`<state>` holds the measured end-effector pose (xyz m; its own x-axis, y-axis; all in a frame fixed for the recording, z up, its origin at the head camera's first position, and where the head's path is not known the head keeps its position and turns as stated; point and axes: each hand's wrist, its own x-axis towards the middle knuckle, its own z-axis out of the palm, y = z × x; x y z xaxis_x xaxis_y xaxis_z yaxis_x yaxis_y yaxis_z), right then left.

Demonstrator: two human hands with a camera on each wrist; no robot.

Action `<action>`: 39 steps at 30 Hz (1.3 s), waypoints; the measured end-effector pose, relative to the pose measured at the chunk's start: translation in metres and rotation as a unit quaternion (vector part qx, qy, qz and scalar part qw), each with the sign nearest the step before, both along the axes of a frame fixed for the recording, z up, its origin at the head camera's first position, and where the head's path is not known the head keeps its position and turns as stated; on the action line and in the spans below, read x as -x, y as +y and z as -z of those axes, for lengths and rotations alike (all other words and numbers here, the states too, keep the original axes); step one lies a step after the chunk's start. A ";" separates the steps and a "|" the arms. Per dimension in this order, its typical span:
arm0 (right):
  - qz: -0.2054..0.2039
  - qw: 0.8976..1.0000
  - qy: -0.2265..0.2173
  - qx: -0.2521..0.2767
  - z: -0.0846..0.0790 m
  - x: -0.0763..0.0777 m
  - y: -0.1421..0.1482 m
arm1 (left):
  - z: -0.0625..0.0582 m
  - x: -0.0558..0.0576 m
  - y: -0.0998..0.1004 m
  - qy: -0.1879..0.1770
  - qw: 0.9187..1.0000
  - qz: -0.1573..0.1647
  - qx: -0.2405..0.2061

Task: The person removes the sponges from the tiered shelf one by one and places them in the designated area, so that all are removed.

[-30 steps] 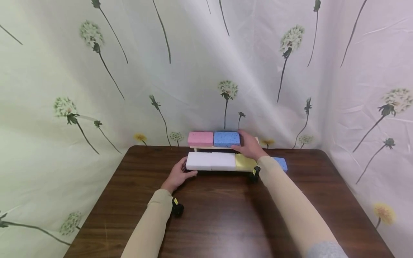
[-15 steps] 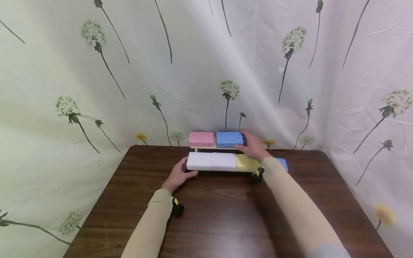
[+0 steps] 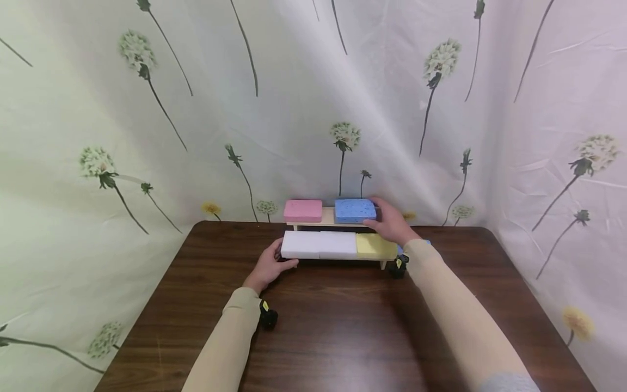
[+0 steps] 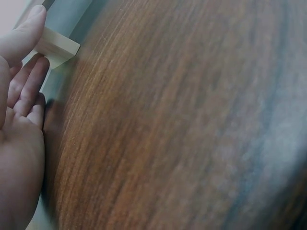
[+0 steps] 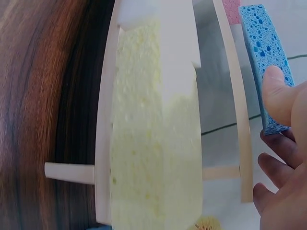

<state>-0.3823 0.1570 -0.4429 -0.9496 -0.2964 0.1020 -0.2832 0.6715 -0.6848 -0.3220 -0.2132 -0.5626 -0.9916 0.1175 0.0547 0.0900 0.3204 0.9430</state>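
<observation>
Evidently, the speckled blue rectangular sponge (image 3: pixel 355 209) is pinched by the right hand (image 3: pixel 390 222), with the thumb laid on its near side and the fingers set about its right end. It is positioned at the rear shelf of a pale wooden rack (image 3: pixel 328 216), near the far edge of the dark brown wood-grain tabletop (image 3: pixel 333 316); whether its underside is fully borne by that shelf cannot be told. A bare strip of shelf is left between it and the pink rectangular sponge (image 3: pixel 303 210) placed at the left end. Along the front shelf, two white foam-like blocks (image 3: pixel 300 242) are set side by side from the left corner, followed by a pale yellow sponge (image 3: pixel 376 246) toward the right end. The left hand (image 3: pixel 268 268) is placed at the front shelf's left corner, close to a short wooden leg (image 4: pixel 57 48); whether anything is clamped between its thumb and fingers cannot be told.

If the held sponge were drawn too far rightward, it might be tipped off the shelf's right end. The yellow sponge could be displaced by the right wrist, held close to its rear right corner. A second blue sponge (image 3: pixel 400 250), mostly hidden by the right sleeve, could be brushed by that arm. Were the rack nudged by the left hand, both rows might be shifted, since no fastening is seen
</observation>
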 end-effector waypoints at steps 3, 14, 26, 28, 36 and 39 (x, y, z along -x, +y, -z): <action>-0.001 1.000 0.003 -0.007 0.000 -0.001 0.004 | 0.001 0.000 -0.001 -0.002 1.000 -0.004 -0.004; -0.004 1.000 0.012 -0.002 -0.002 -0.006 0.026 | 0.000 -0.001 -0.001 0.006 1.000 -0.009 -0.007; -0.005 1.000 0.010 -0.010 0.000 -0.014 0.044 | 0.002 -0.003 0.000 0.003 1.000 -0.010 -0.010; -0.004 1.000 0.007 -0.005 0.002 -0.014 0.048 | 0.002 -0.003 0.000 0.002 1.000 -0.011 -0.010; 0.002 1.000 0.006 0.001 0.004 -0.016 0.061 | 0.003 -0.001 0.000 0.003 1.000 -0.010 -0.015; 0.003 1.000 0.006 -0.001 0.003 -0.017 0.066 | -0.003 -0.003 0.001 -0.003 1.000 -0.006 -0.007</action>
<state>-0.3657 0.2232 -0.4462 -0.9502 -0.2908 0.1119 -0.2866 0.6747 -0.6802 -0.3193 -0.2125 -0.5598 -0.9933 0.1041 0.0503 0.0804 0.3085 0.9478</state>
